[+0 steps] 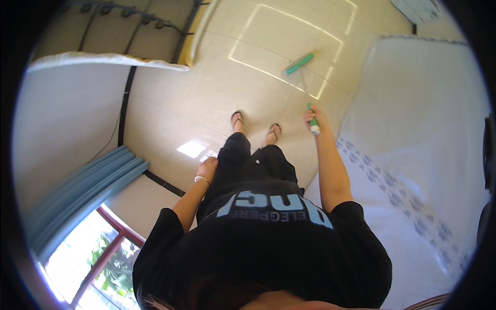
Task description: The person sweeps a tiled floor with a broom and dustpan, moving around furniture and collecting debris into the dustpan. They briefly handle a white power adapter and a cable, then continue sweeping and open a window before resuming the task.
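My right hand [318, 115] is closed around the green handle of a long-handled tool [299, 64]. A thin rod runs from the handle to its green bar-shaped head, which may be a roller or a squeegee. That head is over the tiled floor [186, 104] ahead of my feet; whether it touches the tiles cannot be told. Beside my thigh hangs my left hand [208, 167], with a white bracelet at the wrist. Its fingers are mostly hidden, and nothing shows in it.
On the right a bed with a white, flower-patterned cover [403, 116] borders the floor. At upper left stands a dark metal frame [133, 29] with a pale edge. A blue curtain [85, 186] hangs by the window [104, 259]. A pale box-like object [416, 11] is at upper right.
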The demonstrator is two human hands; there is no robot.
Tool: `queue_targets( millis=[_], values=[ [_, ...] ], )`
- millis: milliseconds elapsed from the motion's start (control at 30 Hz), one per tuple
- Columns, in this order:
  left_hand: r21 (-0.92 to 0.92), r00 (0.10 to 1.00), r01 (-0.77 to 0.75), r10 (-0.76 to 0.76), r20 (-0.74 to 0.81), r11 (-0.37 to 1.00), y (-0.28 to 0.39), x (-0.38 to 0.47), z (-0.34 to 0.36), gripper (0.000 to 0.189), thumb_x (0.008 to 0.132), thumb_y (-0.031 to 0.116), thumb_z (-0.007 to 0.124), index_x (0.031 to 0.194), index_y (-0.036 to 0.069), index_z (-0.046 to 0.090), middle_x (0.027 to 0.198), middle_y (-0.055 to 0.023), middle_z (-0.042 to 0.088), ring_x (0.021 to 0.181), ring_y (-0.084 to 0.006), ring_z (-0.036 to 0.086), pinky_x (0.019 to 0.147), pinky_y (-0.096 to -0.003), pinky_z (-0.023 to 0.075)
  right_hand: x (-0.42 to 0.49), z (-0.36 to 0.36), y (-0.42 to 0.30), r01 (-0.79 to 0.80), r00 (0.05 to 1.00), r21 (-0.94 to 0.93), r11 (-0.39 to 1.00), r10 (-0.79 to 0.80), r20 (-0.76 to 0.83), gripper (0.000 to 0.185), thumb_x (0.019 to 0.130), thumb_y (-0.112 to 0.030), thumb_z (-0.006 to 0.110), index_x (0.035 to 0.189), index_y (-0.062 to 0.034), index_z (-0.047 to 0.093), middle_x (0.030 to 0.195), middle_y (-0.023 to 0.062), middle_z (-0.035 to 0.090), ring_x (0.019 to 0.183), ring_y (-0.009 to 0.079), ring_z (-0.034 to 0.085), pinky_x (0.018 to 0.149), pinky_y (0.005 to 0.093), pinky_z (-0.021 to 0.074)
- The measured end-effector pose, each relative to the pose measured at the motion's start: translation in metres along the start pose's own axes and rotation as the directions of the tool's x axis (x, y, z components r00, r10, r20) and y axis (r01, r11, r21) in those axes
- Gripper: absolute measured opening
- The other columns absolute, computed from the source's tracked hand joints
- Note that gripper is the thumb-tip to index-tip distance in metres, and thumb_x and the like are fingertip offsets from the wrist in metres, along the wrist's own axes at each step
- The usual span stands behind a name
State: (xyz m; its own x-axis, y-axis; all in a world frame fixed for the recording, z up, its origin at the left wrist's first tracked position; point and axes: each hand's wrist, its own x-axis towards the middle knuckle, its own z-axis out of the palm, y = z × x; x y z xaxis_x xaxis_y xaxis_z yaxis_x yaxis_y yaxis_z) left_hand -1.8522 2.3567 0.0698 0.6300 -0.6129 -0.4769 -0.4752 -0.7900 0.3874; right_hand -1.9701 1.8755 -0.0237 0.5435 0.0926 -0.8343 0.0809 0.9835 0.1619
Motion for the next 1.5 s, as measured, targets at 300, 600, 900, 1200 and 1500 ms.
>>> queue_targets(
  millis=[300,600,900,1200,1500],
  values=[
    [0.219,0.973,-0.217,0.192,0.132,0.951,-0.068,0.041,-0.034,0.007,0.083,0.015,0.050,0.081,0.009,0.054,0.083,-0.0089,0.056,0.079,-0.0276,0.062,0.065,-0.0395,0.0511,-0.025,0.000,0.019,0.249,0.946,-0.388,0.888,-0.308,-0.098,0.030,0.091,-0.027,0.057,0.072,-0.0134,0.039,0.051,-0.0011,0.037,0.036,0.0096,0.036,0.029,0.0226,0.0295],
    [-0.079,0.959,-0.205,0.216,0.181,0.976,-0.168,0.137,-0.122,0.039,0.077,0.015,0.065,0.112,0.012,0.048,0.111,-0.0131,0.057,0.095,-0.0331,0.061,0.079,-0.0413,0.0502,-0.090,-0.012,0.171,0.061,0.881,0.111,0.992,-0.001,-0.474,0.022,0.093,-0.025,0.049,0.077,-0.0123,0.040,0.050,-0.0008,0.036,0.039,0.0109,0.037,0.033,0.0226,0.0349],
    [-0.217,0.979,0.142,-0.106,0.172,0.966,-0.232,0.220,-0.130,0.016,0.089,0.019,0.037,0.087,0.010,0.049,0.087,-0.0180,0.059,0.083,-0.0395,0.058,0.071,-0.0458,0.0432,0.047,0.083,0.265,0.235,0.955,0.460,0.857,-0.114,-0.275,0.009,0.080,-0.001,0.051,0.077,-0.0051,0.044,0.060,0.0026,0.047,0.048,0.0131,0.047,0.045,0.0251,0.0472],
    [-0.402,0.934,0.112,0.041,0.355,0.909,-0.274,0.211,-0.182,0.011,0.086,0.007,0.050,0.095,0.006,0.056,0.092,-0.0171,0.066,0.089,-0.0340,0.063,0.075,-0.0382,0.0497,0.184,0.262,0.186,0.175,0.956,0.476,0.862,-0.264,0.126,0.026,0.097,-0.015,0.042,0.072,-0.0080,0.040,0.053,0.0017,0.038,0.045,0.0139,0.039,0.041,0.0265,0.0390],
    [0.015,0.968,0.003,-0.007,0.252,1.000,-0.261,0.273,-0.188,0.019,0.091,0.022,0.038,0.091,0.007,0.050,0.079,-0.0173,0.062,0.081,-0.0351,0.061,0.068,-0.0431,0.0456,0.140,0.279,0.111,0.387,0.907,0.210,0.898,-0.411,0.089,0.010,0.096,-0.016,0.048,0.089,-0.0120,0.043,0.057,-0.0024,0.037,0.041,0.0066,0.036,0.036,0.0218,0.0322]
  ],
)
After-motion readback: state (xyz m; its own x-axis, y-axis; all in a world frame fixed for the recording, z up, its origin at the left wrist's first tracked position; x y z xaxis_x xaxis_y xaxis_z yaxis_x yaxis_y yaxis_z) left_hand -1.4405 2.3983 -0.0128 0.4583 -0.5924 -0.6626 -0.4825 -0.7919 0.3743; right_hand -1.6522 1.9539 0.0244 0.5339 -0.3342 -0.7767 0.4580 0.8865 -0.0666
